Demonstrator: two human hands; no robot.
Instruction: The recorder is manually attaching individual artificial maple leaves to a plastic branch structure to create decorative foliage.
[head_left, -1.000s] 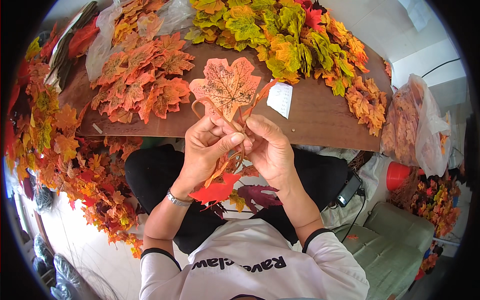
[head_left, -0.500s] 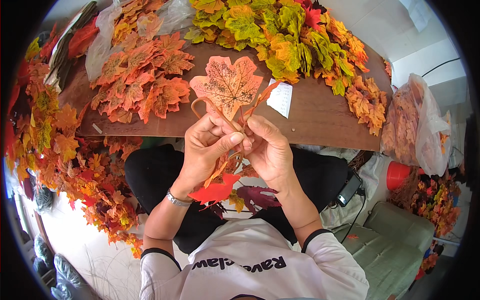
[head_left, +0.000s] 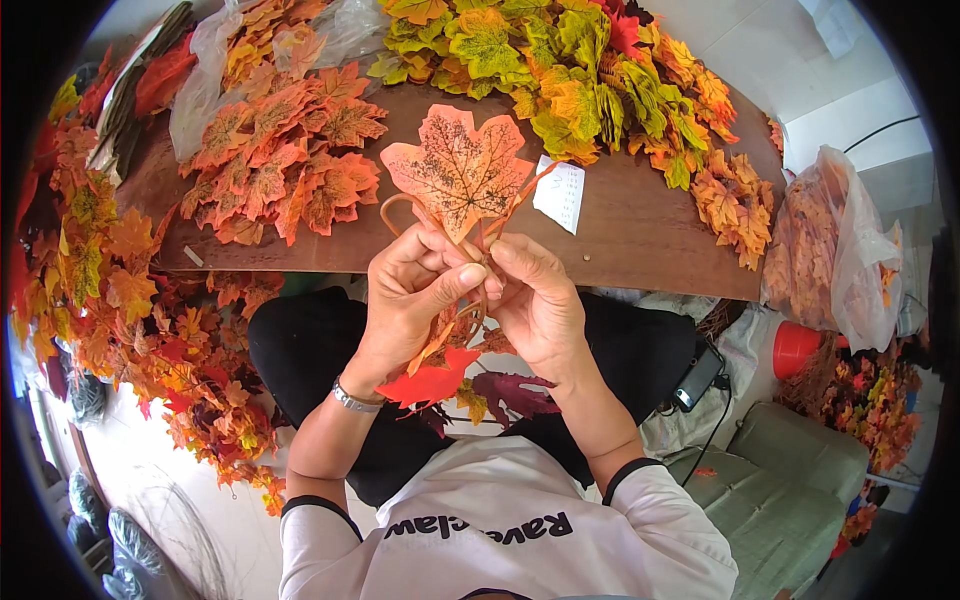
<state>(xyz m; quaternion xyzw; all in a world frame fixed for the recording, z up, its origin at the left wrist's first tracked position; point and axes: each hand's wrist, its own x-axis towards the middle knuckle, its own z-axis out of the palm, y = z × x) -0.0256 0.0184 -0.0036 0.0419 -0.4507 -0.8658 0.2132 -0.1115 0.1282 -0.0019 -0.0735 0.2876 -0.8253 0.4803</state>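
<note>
Both my hands meet above the near edge of the brown table, pinching a brown artificial vine stem (head_left: 400,203). A peach-orange artificial maple leaf (head_left: 462,170) with dark speckles stands up from between my fingers. My left hand (head_left: 415,290), closed, grips the stem with thumb and forefinger. Close against it, my right hand (head_left: 535,290) pinches at the same joint; the exact contact is hidden by the fingers. Below my hands hang more leaves of the vine: a red leaf (head_left: 432,378), a dark purple leaf (head_left: 512,393) and a small yellow one (head_left: 471,402).
Peach-orange leaves (head_left: 280,150) lie piled on the table (head_left: 650,235) at left, yellow-green leaves (head_left: 570,60) at the back. A white paper slip (head_left: 560,195) lies mid-table. Finished-looking garlands (head_left: 130,270) hang at left. A plastic bag of leaves (head_left: 835,250) stands right, above a green armchair (head_left: 780,490).
The speckled maple leaf has tilted and turned slightly, shifting a little to the right. The stem beside it has turned edge-on. My hands stay almost in place, pinching the same spot.
</note>
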